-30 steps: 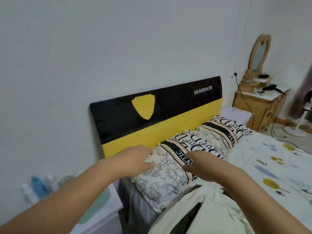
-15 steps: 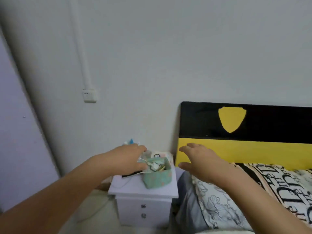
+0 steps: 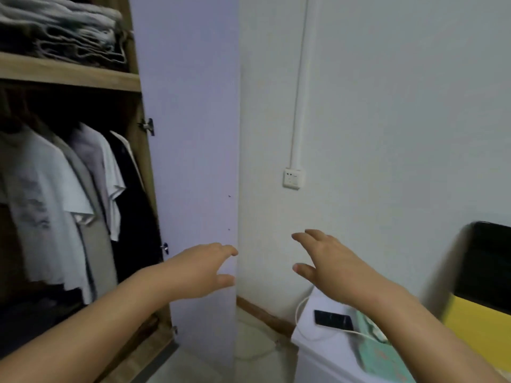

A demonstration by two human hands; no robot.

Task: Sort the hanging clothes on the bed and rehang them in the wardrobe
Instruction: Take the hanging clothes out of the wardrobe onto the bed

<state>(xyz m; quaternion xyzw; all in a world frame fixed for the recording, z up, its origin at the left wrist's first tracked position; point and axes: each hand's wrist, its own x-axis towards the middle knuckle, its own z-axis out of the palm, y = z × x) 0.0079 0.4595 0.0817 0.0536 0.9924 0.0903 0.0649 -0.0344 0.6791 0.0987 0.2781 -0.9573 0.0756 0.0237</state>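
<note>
The wardrobe [image 3: 132, 76] stands open at the left, its lilac door [image 3: 190, 128] swung out toward the wall. Inside hang several garments: a white printed T-shirt [image 3: 41, 205], a grey one, another white one and a dark one [image 3: 135, 205]. Folded grey clothes [image 3: 60, 29] lie on the shelf above. My left hand [image 3: 199, 269] reaches forward in front of the door's lower part, fingers relaxed, holding nothing. My right hand [image 3: 329, 261] is stretched out before the white wall, fingers spread, empty. The bed's clothes are out of view.
A white nightstand [image 3: 331, 352] at lower right carries a black phone [image 3: 333, 319], a white cable and a teal pouch [image 3: 378, 352]. The black and yellow headboard [image 3: 486, 294] is at the right edge. A wall socket [image 3: 292, 178] sits under a white conduit.
The view has swung left from the bed and pillows, past the nightstand, to the open wardrobe. Both hands stayed stretched out in front, empty.
</note>
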